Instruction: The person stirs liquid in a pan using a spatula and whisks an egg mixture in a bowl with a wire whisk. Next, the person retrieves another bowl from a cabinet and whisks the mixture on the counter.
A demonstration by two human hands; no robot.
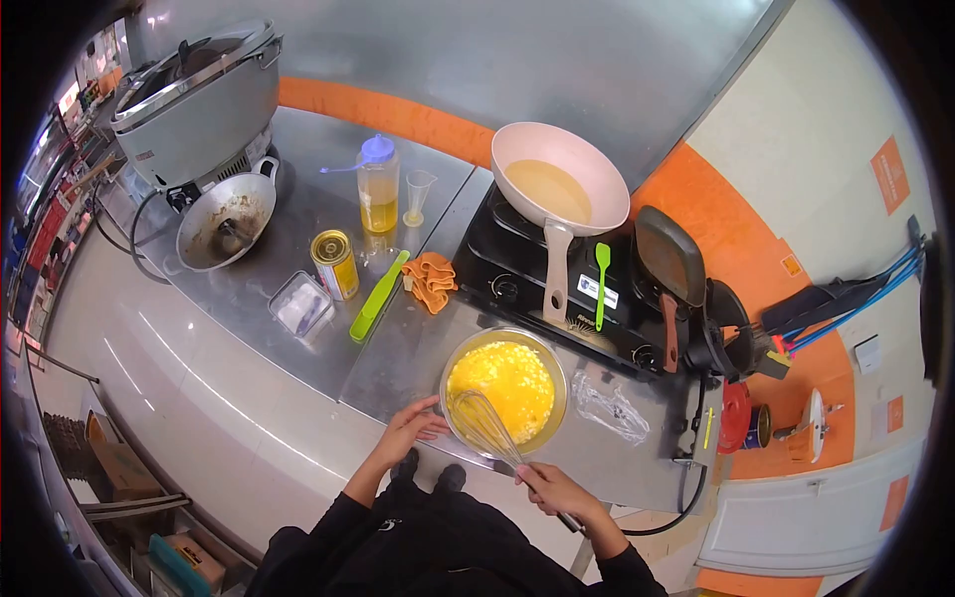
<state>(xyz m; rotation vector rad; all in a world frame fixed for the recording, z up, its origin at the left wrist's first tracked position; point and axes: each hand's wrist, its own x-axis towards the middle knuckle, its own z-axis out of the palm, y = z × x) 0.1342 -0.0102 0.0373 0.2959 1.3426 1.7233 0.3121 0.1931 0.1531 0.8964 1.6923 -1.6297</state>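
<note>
A metal bowl (563, 383) of yellow egg-like liquid with pale bits (512, 373) sits on the steel counter at my front. My right hand (552, 490) is closed round the handle of a wire whisk (484, 420), whose wires dip into the mixture at the bowl's near left. Against the bowl's left side rests my left hand (418, 426), its fingers stretched out and not wrapped round anything.
Behind the bowl, a pink pan (517, 149) with liquid stands on a black gas stove (497, 261), beside a green brush (602, 284). Crumpled plastic wrap (612, 408) lies right. Leftward are an orange cloth (431, 283), can (335, 267), oil bottle (378, 194) and wok (224, 221).
</note>
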